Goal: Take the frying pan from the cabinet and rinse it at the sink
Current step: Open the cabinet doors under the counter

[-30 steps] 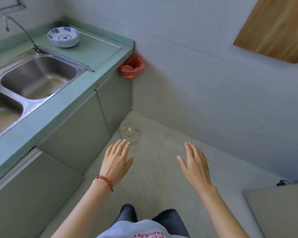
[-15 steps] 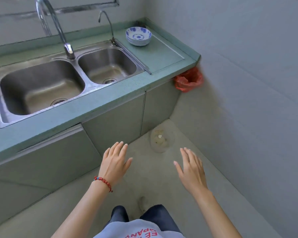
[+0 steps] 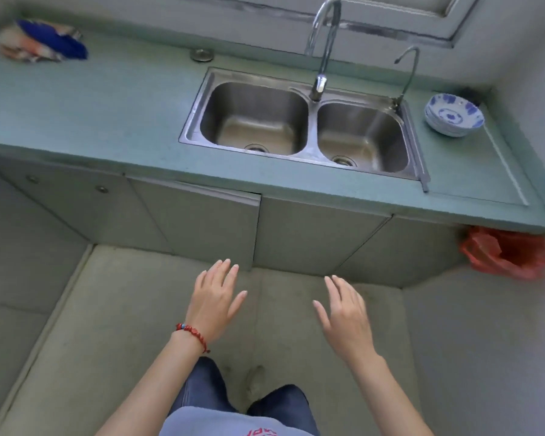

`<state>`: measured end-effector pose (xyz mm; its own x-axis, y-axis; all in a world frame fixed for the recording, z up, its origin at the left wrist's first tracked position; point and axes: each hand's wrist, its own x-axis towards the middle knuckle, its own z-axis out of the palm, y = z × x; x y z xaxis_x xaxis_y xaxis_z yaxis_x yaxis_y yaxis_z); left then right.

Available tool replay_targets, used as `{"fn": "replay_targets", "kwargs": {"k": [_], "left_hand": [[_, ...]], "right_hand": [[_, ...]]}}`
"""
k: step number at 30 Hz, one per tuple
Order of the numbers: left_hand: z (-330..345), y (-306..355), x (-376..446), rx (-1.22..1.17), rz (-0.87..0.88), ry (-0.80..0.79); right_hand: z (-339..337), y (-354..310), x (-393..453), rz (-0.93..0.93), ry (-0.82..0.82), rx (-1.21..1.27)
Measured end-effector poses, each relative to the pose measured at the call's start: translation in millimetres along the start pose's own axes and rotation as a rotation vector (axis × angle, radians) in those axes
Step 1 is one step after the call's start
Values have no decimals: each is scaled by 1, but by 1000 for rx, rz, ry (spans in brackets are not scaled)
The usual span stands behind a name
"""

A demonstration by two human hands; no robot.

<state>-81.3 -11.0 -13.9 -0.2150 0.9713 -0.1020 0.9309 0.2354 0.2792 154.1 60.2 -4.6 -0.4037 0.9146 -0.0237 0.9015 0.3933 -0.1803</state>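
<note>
While both hands hover empty | left hand [image 3: 213, 298] | right hand [image 3: 346, 316] | shirt lettering [image 3: 261, 432] unreadable

A stainless steel double sink [image 3: 302, 127] is set into the green counter, its two basins side by side, each with a round drain at the bottom. A tall curved tap [image 3: 323, 48] rises behind the divider between them. Below the counter runs a row of grey cabinet doors [image 3: 312, 234]; the door [image 3: 202, 221] under the left basin stands slightly ajar at its top edge.
</note>
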Motion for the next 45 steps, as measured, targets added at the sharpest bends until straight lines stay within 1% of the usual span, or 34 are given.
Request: {"fn": "replay_targets", "kwargs": {"k": [4,8,16,24,35,39,45], "left_hand": [[-4,-26,-30,-2,-209,24],[-9,-50,-57,-20,-376,51],[-21,-99,-98,-40,-623,120],[-33,-160,-145,-34,-800,209],[-48,-234,-211,-35,-1025,301],[-50,-256,-219,-53,-1087,331],[-50,-300,-211,-64,-1170,347]], "right_hand": [[7,-31,25,-195,-54,2],[16,-69,45,-360,-82,14],[35,-154,66,-632,-148,22],[47,-257,69,-855,-208,1],[68,-383,49,-1097,-286,-31],[73,-421,52,-1176,-290,-48],[91,-480,72,-1285,-316,-64]]}}
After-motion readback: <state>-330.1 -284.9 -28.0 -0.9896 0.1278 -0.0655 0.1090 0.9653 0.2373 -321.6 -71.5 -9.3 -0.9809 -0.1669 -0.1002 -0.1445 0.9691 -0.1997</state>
